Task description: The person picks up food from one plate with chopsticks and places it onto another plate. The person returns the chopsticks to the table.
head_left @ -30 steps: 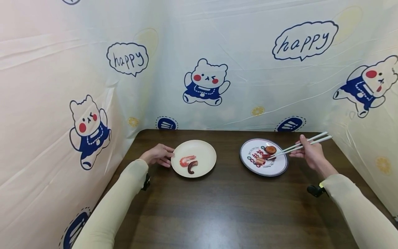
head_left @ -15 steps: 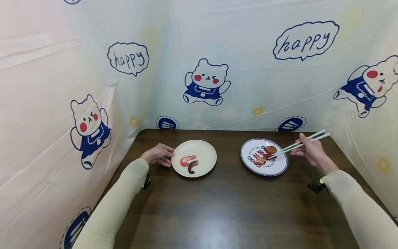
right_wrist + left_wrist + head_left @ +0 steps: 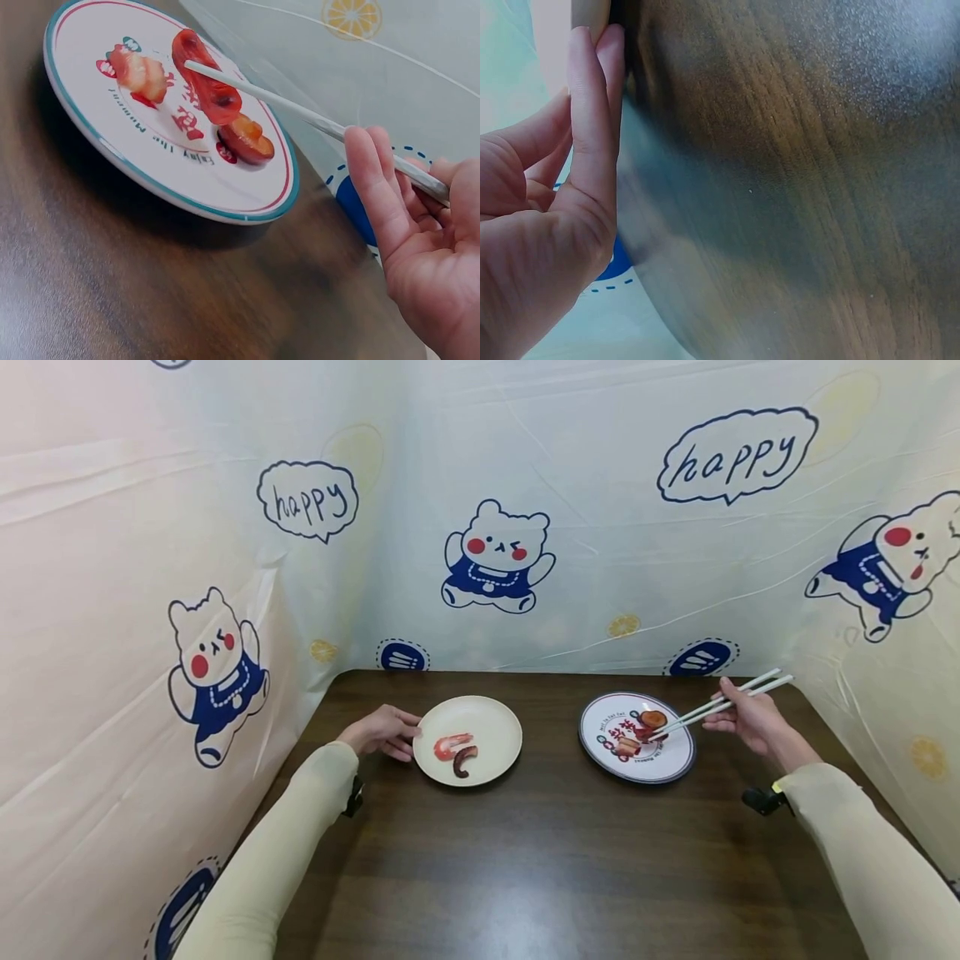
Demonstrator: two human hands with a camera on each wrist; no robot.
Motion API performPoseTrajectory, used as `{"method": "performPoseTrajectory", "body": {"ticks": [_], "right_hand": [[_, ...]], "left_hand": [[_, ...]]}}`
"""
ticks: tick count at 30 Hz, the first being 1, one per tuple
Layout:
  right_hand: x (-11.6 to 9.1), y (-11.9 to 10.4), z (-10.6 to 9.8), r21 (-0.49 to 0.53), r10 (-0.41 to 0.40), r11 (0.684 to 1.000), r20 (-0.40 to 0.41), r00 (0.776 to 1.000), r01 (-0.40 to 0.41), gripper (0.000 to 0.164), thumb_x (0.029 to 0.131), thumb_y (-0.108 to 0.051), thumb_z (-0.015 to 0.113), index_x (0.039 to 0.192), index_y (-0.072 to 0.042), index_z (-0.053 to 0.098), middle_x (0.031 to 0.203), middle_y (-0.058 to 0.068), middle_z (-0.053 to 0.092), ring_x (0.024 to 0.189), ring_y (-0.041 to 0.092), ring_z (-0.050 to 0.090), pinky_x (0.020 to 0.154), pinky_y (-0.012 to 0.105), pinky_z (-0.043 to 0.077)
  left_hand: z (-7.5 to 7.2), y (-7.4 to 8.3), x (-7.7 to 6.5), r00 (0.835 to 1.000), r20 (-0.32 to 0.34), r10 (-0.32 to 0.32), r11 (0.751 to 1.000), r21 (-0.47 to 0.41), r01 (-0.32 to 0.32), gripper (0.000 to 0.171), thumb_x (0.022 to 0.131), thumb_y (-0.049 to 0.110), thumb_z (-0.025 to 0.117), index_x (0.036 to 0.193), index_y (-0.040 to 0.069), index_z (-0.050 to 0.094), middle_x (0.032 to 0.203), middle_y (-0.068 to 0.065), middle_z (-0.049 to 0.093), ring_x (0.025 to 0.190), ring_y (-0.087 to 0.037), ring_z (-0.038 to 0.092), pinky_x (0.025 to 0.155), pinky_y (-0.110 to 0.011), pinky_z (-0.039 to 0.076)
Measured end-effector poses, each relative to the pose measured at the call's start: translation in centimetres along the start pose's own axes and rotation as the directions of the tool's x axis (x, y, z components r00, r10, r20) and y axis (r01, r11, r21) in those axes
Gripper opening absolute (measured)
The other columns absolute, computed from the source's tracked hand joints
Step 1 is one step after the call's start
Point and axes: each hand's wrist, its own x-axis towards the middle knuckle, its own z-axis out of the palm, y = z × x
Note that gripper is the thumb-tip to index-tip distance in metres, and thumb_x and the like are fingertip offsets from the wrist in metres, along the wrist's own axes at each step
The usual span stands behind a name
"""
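The left hand (image 3: 384,732) pinches the left rim of a cream plate (image 3: 498,735), thumb and fingertips at its edge. On that plate lie a pink shrimp (image 3: 453,745) and a dark curled tentacle-like piece (image 3: 461,762). With its fingers round a pair of pale chopsticks (image 3: 735,697), the right hand (image 3: 757,722) reaches over a white plate with a dark rim and red lettering (image 3: 660,771). One chopstick tip touches a red glossy food piece (image 3: 206,79) in the right wrist view. Beside it are a brown round piece (image 3: 247,139) and a pale chunk (image 3: 139,75).
Both plates stand near the back of a dark wooden table (image 3: 480,877). A printed cloth (image 3: 600,527) with bears and "happy" bubbles hangs behind and at the sides. Small black devices are worn at both wrists.
The rear ends of the chopsticks have shifted left and slightly upward, with the right hand turning a little. The left hand and the cream plate have kept their places.
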Motion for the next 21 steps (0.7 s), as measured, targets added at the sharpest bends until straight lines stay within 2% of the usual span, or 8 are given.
{"method": "performPoseTrajectory", "body": {"ticks": [3, 12, 21], "right_hand": [[0.01, -0.31, 0.14, 0.016, 0.025, 1.0, 0.018, 1.0, -0.026, 0.044, 0.115, -0.026, 0.043, 0.088, 0.0, 0.067, 0.076, 0.014, 0.073, 0.066, 0.026, 0.076, 0.068, 0.039, 0.067], [0.52, -0.79, 0.33, 0.058, 0.075, 0.995, 0.0, 0.997, -0.075, 0.045, 0.114, -0.03, 0.044, 0.089, 0.0, 0.067, 0.076, 0.014, 0.072, 0.068, 0.025, 0.076, 0.069, 0.036, 0.067], [0.65, -0.81, 0.09, 0.182, 0.138, 0.973, 0.025, 0.99, -0.14, 0.044, 0.114, -0.031, 0.044, 0.092, 0.0, 0.065, 0.08, 0.017, 0.072, 0.07, 0.026, 0.077, 0.073, 0.037, 0.067]], "left_hand": [[0.1, 0.04, 0.08, 1.0, 0.005, 0.005, 1.0, 0.012, -0.005, 0.05, 0.107, 0.007, 0.063, 0.154, -0.002, 0.05, 0.101, -0.018, 0.071, 0.068, -0.02, 0.072, 0.073, -0.039, 0.067], [-0.18, 0.19, 0.27, 1.0, 0.002, 0.005, 1.0, 0.003, -0.005, 0.05, 0.107, 0.008, 0.063, 0.154, 0.0, 0.051, 0.104, -0.018, 0.071, 0.068, -0.02, 0.072, 0.073, -0.039, 0.067], [-0.22, 0.03, 0.55, 1.0, 0.007, -0.001, 1.0, 0.002, 0.001, 0.049, 0.107, 0.008, 0.063, 0.154, -0.001, 0.051, 0.099, -0.017, 0.07, 0.068, -0.019, 0.071, 0.073, -0.039, 0.067]]}}
